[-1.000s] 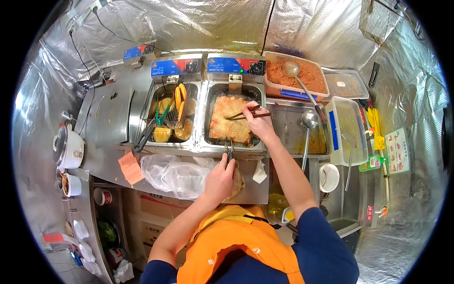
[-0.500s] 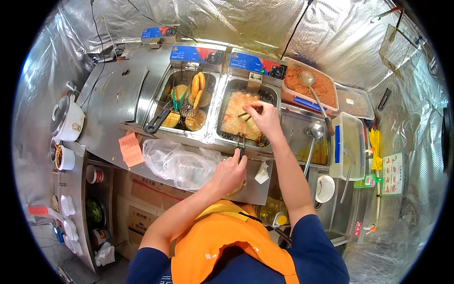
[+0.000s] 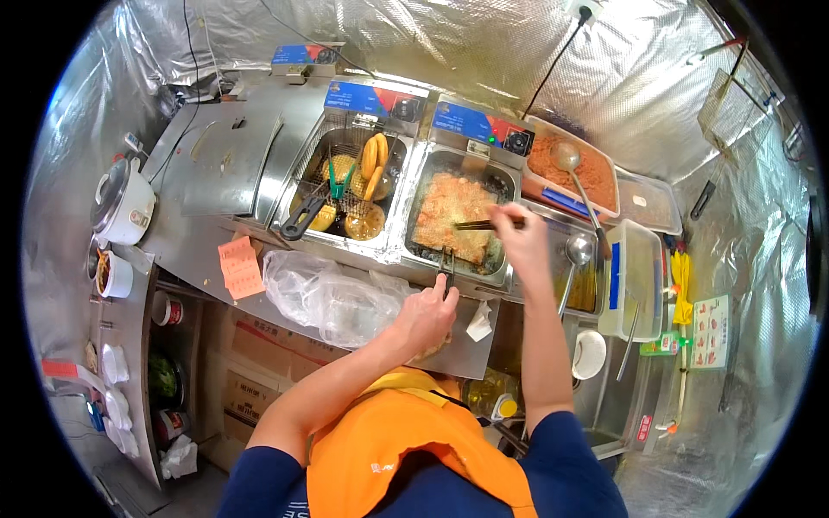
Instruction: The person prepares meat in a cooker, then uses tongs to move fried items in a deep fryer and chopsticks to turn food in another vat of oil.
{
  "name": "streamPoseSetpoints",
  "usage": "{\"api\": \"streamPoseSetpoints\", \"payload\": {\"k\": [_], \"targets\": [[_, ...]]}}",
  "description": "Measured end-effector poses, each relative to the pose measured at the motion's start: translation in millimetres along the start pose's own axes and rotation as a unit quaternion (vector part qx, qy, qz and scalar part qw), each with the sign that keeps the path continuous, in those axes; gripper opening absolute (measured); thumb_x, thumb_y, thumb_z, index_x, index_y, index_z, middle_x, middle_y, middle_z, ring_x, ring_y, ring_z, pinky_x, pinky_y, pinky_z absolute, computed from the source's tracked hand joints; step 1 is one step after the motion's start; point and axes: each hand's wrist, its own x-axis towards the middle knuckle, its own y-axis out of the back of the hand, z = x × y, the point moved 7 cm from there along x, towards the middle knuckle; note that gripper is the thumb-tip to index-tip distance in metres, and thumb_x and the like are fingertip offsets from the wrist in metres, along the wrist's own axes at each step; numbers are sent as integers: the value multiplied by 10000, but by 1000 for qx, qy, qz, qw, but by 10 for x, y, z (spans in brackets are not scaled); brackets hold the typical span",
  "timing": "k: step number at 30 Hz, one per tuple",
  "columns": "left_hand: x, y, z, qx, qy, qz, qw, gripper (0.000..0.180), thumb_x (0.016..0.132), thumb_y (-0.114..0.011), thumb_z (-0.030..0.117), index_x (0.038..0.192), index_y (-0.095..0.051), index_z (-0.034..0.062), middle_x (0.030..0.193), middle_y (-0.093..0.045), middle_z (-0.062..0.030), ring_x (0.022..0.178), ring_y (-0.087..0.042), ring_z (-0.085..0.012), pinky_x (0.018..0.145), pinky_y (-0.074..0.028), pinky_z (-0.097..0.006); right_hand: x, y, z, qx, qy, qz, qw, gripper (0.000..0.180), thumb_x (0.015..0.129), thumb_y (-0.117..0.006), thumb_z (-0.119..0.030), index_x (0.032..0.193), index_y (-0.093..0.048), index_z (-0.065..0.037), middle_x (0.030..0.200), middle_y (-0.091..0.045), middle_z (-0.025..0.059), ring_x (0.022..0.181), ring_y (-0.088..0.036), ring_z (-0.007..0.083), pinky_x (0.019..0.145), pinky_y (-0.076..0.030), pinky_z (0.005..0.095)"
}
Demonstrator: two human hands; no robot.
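Note:
My left hand (image 3: 427, 315) grips the black handle (image 3: 446, 278) of what looks like a wire fry basket, at the near edge of the right fryer (image 3: 408, 246). A large flat golden-brown piece of fried food (image 3: 451, 203) lies in the bubbling oil there; most of the basket is hidden beneath it. In my right hand (image 3: 524, 242) is a pair of dark chopsticks (image 3: 477, 225). They lie nearly level, tips over the middle of the food; whether they touch it I cannot tell.
Left of me, another fryer holds a wire basket (image 3: 326, 164), green-handled tongs (image 3: 336, 183) and several round yellow pieces. Clear plastic bags (image 3: 332, 298) lie on the front counter. At right are a tub of reddish paste (image 3: 583, 168), ladles (image 3: 579, 250) and a lidless plastic box (image 3: 635, 281).
My right hand has moved right and slightly toward me, and the chopsticks have swung from slanting to nearly level. The left hand keeps its grip on the handle. The view has shifted slightly.

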Motion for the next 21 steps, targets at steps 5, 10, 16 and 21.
{"api": "streamPoseSetpoints", "payload": {"k": [5, 10, 16, 21], "targets": [[25, -50, 26, 7, 10, -4, 1000, 286, 865, -699, 106, 1106, -631, -33, 1261, -639, -385, 730, -727, -381, 633, -605, -448, -33, 39, 190, 120, 39, 113, 986, 153, 1019, -699, -150, 1029, -722, 1, 799, -740, 64, 751, -689, 100, 674, -529, 273], [78, -3, -8, 30, 6, -5, 1000, 314, 855, -709, 99, 1131, -638, -35, 1259, -648, -381, 750, -730, -369, 647, -608, -443, -48, 18, 483, 22, -8, 136, 990, 220, 991, -721, -174, 1059, -768, 30, 857, -789, 147, 820, -765, 156, 733, -576, 316], [107, 5, 147, 16, 2, -34, 999, 325, 845, -722, 83, 1141, -636, -19, 1278, -651, -359, 772, -731, -364, 661, -612, -447, 159, -270, 888, 37, 34, 156, 986, 197, 982, -727, -165, 1027, -770, 22, 822, -770, 187, 763, -757, 165, 698, -561, 324], [80, 13, 93, 9, 14, -14, 1000, 263, 874, -708, 78, 1118, -641, 7, 1268, -658, -315, 784, -722, -402, 651, -608, -467, 91, 49, 378, 62, 60, 176, 981, 184, 980, -719, -139, 1043, -768, 27, 810, -767, 179, 736, -759, 172, 671, -565, 326]]}}
